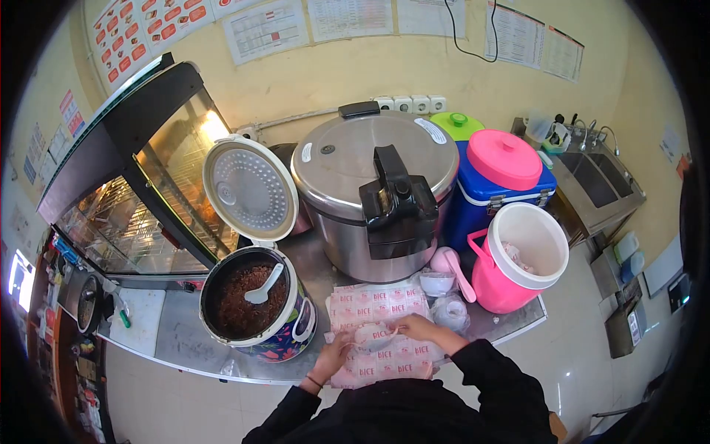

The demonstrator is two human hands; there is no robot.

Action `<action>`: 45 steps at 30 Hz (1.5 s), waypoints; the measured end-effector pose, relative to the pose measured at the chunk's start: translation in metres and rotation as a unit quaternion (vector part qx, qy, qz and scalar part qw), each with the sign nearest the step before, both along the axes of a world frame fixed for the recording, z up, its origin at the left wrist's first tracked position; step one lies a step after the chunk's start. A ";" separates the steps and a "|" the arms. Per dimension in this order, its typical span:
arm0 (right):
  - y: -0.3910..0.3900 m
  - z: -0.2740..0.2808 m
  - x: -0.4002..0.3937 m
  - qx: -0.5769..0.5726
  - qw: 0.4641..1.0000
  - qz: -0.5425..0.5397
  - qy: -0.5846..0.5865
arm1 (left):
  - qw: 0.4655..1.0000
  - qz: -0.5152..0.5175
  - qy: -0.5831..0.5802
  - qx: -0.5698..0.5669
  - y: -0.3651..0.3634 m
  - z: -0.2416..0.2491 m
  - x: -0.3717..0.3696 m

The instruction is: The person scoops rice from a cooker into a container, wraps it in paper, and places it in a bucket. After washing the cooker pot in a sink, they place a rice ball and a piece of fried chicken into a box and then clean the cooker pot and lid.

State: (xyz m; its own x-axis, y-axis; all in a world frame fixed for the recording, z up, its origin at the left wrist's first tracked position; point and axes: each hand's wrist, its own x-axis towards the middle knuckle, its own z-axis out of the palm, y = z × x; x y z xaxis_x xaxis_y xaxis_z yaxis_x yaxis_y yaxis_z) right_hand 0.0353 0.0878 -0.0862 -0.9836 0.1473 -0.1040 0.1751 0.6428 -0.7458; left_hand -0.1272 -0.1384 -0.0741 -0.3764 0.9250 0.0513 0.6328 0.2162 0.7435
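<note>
A stack of pink-and-white printed wrapping paper point(377, 303) lies in front of me at the counter's edge. Both hands work over a sheet of wrapping paper point(379, 334) on top, with a pale rounded shape in its middle. At its left side, my left hand point(333, 358) has its fingers closed on the paper's edge. My right hand point(423, 330) pinches the opposite edge. Just beyond the right hand are a clear plastic cup point(437, 283), a pink scoop point(461, 277) and a crumpled clear plastic bag point(450, 314).
An open rice cooker point(296, 325) with dark brown food and a white paddle point(266, 285) stands left. Behind is a large steel rice cooker point(340, 214). An open pink jug point(495, 274) holds wrapped packets, near a blue cooler box point(473, 174). A glass warmer point(148, 192) stands far left.
</note>
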 end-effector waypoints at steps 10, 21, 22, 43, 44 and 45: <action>-0.023 0.029 -0.018 0.212 0.975 0.016 -0.061 | 0.957 -0.038 0.275 -0.080 0.025 0.013 0.000; -0.095 -0.019 -0.003 0.212 0.952 -0.219 0.019 | 0.949 0.056 0.295 -0.096 0.021 0.003 0.057; -0.092 -0.028 -0.013 0.129 0.960 -0.249 -0.013 | 0.947 0.042 0.296 -0.120 0.025 0.006 0.050; -0.056 0.143 0.012 -0.835 0.483 -0.169 0.201 | 0.950 -0.096 -0.001 0.297 0.087 0.122 0.094; -0.052 0.141 0.019 -0.813 0.505 -0.203 0.209 | 0.962 -0.116 -0.023 0.247 0.091 0.144 0.102; -0.047 0.140 0.025 -0.789 0.525 -0.236 0.214 | 0.962 -0.111 0.018 0.250 0.102 0.140 0.108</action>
State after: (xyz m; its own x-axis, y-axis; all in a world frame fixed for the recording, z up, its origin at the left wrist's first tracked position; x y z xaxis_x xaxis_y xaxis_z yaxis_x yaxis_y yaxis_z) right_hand 0.0599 0.0407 0.0537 -0.8589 0.4482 -0.2476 -0.3640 -0.8745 -0.3205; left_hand -0.0197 -0.0360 0.0657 -0.1626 0.8387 0.5197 0.6494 -0.3056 0.6963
